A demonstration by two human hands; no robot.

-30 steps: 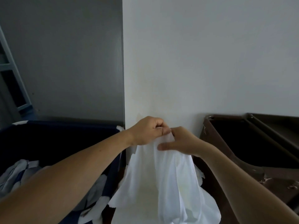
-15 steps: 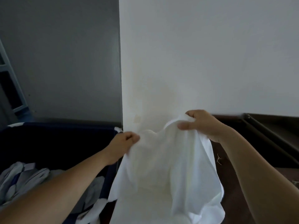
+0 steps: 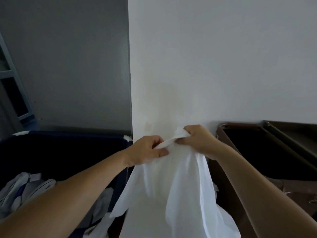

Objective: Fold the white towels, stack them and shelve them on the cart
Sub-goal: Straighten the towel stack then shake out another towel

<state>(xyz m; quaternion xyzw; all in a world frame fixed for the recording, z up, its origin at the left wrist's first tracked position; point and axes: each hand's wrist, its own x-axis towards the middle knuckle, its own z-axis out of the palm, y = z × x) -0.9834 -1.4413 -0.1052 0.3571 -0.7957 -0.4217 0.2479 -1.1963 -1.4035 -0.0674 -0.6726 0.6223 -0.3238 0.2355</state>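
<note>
White thin-cloth towel (image 3: 180,186) is hanging in the air in front of me, against the corner of the pale wall (image 3: 205,66). Its lower part is bunching and trailing down out of view. I am holding it up by the top edge only.

- My left hand (image 3: 145,151) is pinching that edge between thumb and curled fingers.
- My right hand (image 3: 199,140), just beside the left one, is gripping a gathered fold of the same edge, fingers closed round it.
- Deep navy fabric bin (image 3: 68,146) is sitting to my left, with crumpled blue-and-white linens (image 3: 25,188) lying in it.
- Brown hard-sided bin (image 3: 257,152) is standing to my right, dark inside.

Step, as I am judging it: I am sorting out the top hem and hunting for corners before making any fold. That puts this early in the task, with no folded stack showing.

Next move, as I am reading it: sliding the hands apart along the hem until each is holding a corner, so the cloth is hanging flat. After that I would be bringing the corners together for the first fold. I cannot tell where the cart is.
</note>
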